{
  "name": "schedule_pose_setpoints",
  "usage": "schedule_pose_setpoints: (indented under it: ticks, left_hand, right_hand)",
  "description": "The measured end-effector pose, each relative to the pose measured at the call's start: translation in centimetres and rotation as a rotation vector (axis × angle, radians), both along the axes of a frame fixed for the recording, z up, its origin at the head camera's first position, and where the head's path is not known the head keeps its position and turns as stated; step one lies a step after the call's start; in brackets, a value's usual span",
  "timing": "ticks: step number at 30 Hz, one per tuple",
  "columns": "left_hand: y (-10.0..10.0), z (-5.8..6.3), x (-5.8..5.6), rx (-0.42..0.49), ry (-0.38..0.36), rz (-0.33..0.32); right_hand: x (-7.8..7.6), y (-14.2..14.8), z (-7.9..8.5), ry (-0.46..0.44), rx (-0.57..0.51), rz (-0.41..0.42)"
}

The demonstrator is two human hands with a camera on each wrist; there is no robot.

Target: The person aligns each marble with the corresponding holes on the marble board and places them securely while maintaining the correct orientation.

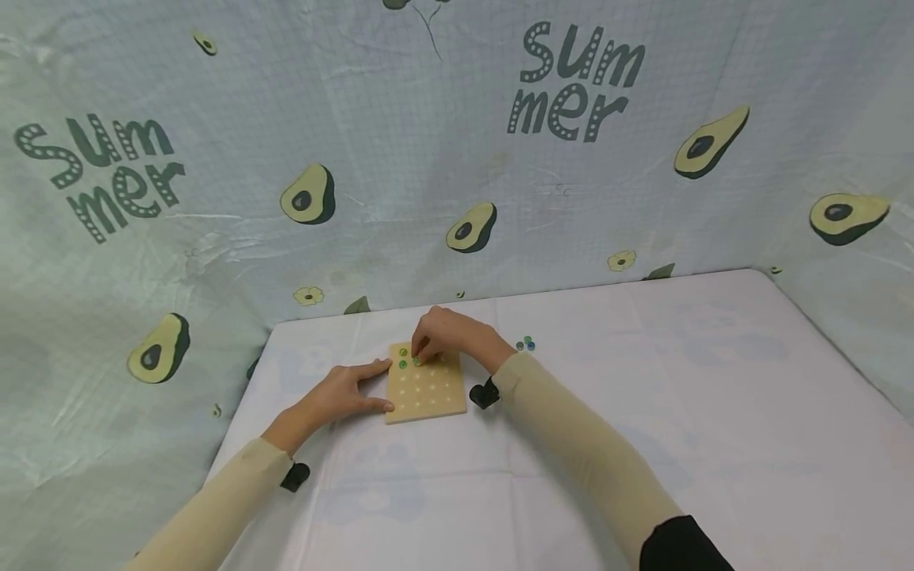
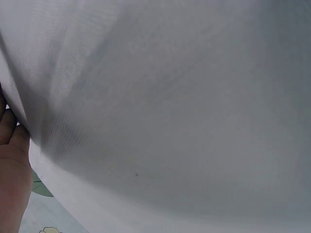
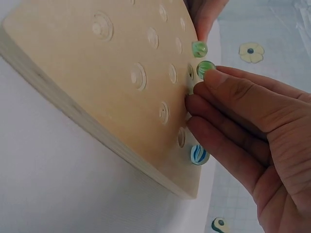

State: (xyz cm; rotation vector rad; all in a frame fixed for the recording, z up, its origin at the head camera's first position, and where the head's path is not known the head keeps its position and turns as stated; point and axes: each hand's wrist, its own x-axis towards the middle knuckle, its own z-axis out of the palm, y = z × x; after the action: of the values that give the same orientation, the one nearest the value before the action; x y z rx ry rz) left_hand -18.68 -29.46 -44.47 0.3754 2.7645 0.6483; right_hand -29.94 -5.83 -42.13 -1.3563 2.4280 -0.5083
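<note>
A square wooden board (image 1: pixel 426 398) with rows of round hollows lies on the table. In my right hand (image 1: pixel 444 331), thumb and fingertips pinch a green glass marble (image 3: pixel 205 69) close over the board near its far edge. Another green marble (image 3: pixel 199 49) sits just beyond it, and a blue-striped marble (image 3: pixel 199 155) stands near a corner of the board. My left hand (image 1: pixel 347 390) touches the board's left side, thumb and index finger spread apart and fairly straight. Only part of the left hand (image 2: pixel 12 170) shows in the left wrist view, beside white cloth.
Three loose marbles (image 1: pixel 526 344) lie on the table right of the board, beyond the right forearm. A white cloth (image 1: pixel 607 341) covers the table. Behind and to the left hangs a sheet (image 1: pixel 400 143) printed with avocados and lettering.
</note>
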Motion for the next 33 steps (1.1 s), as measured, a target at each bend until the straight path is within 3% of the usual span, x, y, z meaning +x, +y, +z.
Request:
schedule_pose_setpoints:
  ticks: [14, 24, 33]
  left_hand:
    - [0.0, 0.1, -0.5, -0.017, 0.029, -0.009]
    - [-0.1, -0.5, -0.2, 0.002, 0.023, -0.002]
    - [-0.1, -0.5, 0.1, 0.022, 0.007, 0.019]
  right_hand:
    - [-0.4, -0.1, 0.4, 0.005, -0.002, -0.009]
    - [0.3, 0.2, 0.3, -0.008, 0.034, -0.029]
    - [0.7, 3.5, 1.2, 0.06, -0.043, 0.013]
